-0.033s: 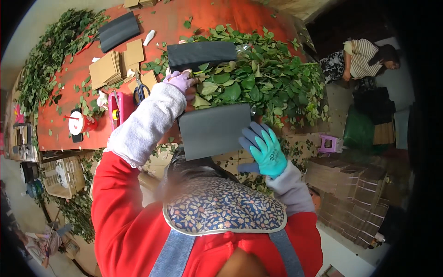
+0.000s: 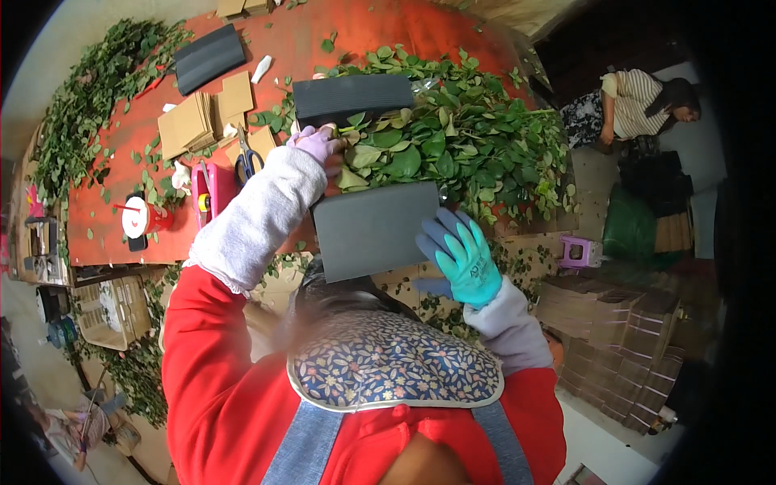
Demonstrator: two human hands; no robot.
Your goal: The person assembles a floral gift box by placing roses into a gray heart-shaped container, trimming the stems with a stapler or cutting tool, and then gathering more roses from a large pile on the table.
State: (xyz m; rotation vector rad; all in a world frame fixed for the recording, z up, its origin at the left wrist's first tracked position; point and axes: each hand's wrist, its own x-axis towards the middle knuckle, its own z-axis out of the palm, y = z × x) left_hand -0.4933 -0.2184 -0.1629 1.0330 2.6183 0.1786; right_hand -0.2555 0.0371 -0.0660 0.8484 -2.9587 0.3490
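A bunch of green leafy stems (image 2: 453, 145) lies on the table between two dark grey ribbed sheets. One sheet (image 2: 353, 99) is on the far side; the other sheet (image 2: 376, 230) slopes over the near table edge. My left hand (image 2: 317, 144), in a pale lilac glove, is closed round the left end of the leafy stems; its fingertips are partly hidden. My right hand (image 2: 465, 263), in a teal and grey glove, has its fingers spread at the right edge of the near sheet. Whether it touches the sheet I cannot tell.
On the red table (image 2: 380, 28) at left are blue-handled scissors (image 2: 246, 162), a pink tape dispenser (image 2: 204, 194), brown cardboard pieces (image 2: 187, 125), a lidded cup (image 2: 136, 218) and more leaves (image 2: 105, 81). A person (image 2: 638, 105) is at far right; cardboard stacks (image 2: 606, 347) stand at right.
My right hand has shifted very slightly up and left along the near sheet's edge. My left hand stays at the stems.
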